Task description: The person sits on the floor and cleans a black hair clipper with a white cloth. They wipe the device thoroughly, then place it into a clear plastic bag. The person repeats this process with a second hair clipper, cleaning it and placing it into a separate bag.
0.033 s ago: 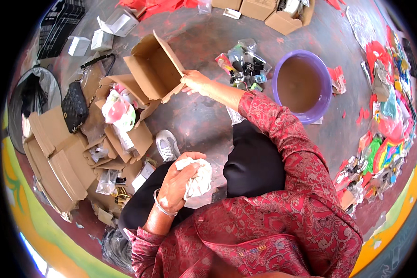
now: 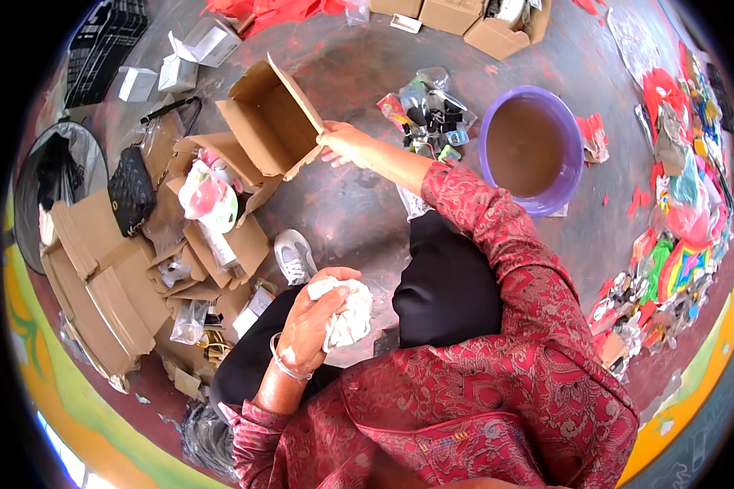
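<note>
A crumpled white cloth point(image 2: 349, 316) is bunched in my left hand point(image 2: 303, 330), its fingers closed round it above my lap. My right arm reaches out to the far left. There my right hand point(image 2: 347, 147) grips the near right edge of an open cardboard box point(image 2: 273, 126), whose opening faces me and looks bare inside. The box is tilted and touches a second open carton point(image 2: 236, 155). Pink, white and green plastic-looking goods point(image 2: 208, 196) stick out in front of that carton. Part of my right hand's grip is hidden behind the flap.
A purple tub point(image 2: 577, 151) of brown water stands right of my right arm. Small packaged items point(image 2: 434, 114) lie beyond that arm. Flattened cardboard point(image 2: 110, 285) and a black quilted bag point(image 2: 130, 191) are at left. Mixed colourful goods point(image 2: 685, 244) line the right side.
</note>
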`<move>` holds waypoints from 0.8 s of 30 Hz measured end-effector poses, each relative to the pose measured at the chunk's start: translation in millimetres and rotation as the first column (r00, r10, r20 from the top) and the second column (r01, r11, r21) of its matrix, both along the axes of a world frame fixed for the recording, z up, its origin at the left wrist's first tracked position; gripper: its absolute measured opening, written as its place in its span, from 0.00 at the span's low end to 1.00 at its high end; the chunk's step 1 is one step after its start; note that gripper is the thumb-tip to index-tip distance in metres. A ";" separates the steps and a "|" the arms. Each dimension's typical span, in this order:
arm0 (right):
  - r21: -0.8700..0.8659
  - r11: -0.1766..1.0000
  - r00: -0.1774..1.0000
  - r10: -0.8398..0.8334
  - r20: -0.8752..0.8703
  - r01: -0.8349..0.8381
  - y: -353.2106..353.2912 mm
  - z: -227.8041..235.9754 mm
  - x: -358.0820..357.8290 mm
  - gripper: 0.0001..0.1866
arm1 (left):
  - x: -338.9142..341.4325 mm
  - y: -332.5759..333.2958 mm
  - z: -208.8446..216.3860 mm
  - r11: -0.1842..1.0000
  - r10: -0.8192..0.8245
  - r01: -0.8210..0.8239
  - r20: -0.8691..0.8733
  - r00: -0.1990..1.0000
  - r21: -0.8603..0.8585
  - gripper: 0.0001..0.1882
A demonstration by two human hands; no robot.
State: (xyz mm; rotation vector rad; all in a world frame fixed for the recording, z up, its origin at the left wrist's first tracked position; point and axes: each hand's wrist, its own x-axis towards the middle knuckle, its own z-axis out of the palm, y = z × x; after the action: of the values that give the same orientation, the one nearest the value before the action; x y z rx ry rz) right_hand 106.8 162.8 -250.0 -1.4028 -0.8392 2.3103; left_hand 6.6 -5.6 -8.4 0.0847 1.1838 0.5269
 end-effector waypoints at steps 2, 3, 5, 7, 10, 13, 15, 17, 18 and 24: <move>-0.021 1.000 0.993 0.013 -0.121 -0.015 3.3 3.0 27.1 0.39 | -0.4 -0.9 -3.1 0.999 0.017 -0.015 -0.062 0.998 0.036 0.15; -0.011 0.999 0.989 -0.045 -0.143 0.044 1.8 -2.3 44.2 0.39 | -1.3 -1.4 -5.8 0.998 0.028 -0.023 -0.091 0.995 0.056 0.17; 0.460 0.884 0.961 -0.194 0.199 0.083 1.9 -23.2 81.2 0.28 | -1.3 2.9 -5.3 0.996 0.039 -0.030 -0.115 0.993 0.083 0.18; 0.598 0.774 0.560 -0.405 0.723 -0.211 2.7 -10.4 116.8 0.21 | -0.7 1.6 -4.2 0.994 0.060 -0.046 -0.136 0.989 0.101 0.18; 0.498 0.809 0.350 -0.389 0.852 -0.312 -2.2 -2.6 138.0 0.30 | 0.5 1.1 -1.8 0.998 0.020 -0.015 -0.079 0.997 0.059 0.17; 0.385 0.800 0.279 -0.281 0.918 -0.461 0.2 -6.8 127.1 0.36 | 2.4 0.8 -2.0 0.998 -0.023 0.026 -0.060 0.998 0.051 0.16; 0.331 0.782 0.283 -0.206 0.937 -0.528 9.8 -19.4 124.1 0.37 | 3.4 0.5 -3.7 0.998 -0.034 0.038 -0.067 0.997 0.055 0.16; 0.307 0.764 0.303 -0.153 0.941 -0.567 24.6 -31.3 122.4 0.37 | 3.4 1.1 -5.6 0.998 -0.026 0.030 -0.071 0.997 0.054 0.16; 0.377 0.771 0.310 -0.244 0.919 -0.513 27.1 -36.4 123.3 0.25 | 3.0 2.2 -5.9 0.998 -0.027 0.031 -0.071 0.997 0.052 0.16; 0.322 0.865 0.829 -0.477 0.293 0.384 51.6 -55.8 167.1 0.05 | 2.7 1.7 -4.0 0.999 -0.012 0.015 -0.069 0.998 0.047 0.15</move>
State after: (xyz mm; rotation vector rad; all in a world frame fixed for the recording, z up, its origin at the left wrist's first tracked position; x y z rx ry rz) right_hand 273.9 214.4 -305.8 -1.7200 -0.7719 1.5691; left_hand 9.3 -3.9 -12.4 0.1527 1.2375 0.5439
